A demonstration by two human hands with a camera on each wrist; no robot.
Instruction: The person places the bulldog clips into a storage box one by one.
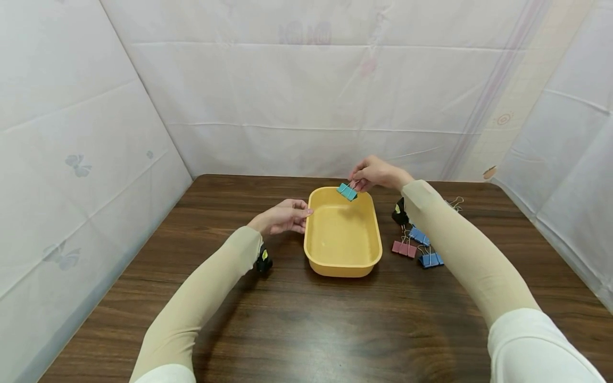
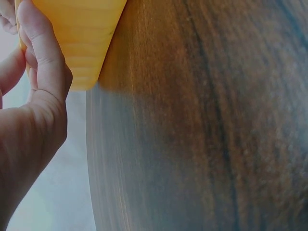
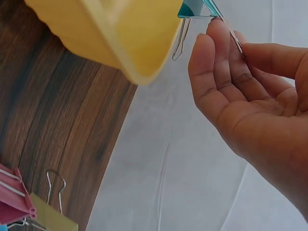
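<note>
Teal binder clip (image 1: 347,191), pinched by its wire handle in the right hand (image 1: 375,173), hangs over the far rim of the yellow tray (image 1: 318,265), which the left hand's (image 1: 282,217) fingers steady; release should come low, well inside the rim.

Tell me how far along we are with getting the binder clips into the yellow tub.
Nothing looks done yet: the yellow tub appears empty inside. In hand: the right hand pinches a teal clip by its wire handle at the tub's far rim, while the left hand touches the tub's left side. Left: the pink clip and blue clips on the table, right of the tub.
</note>
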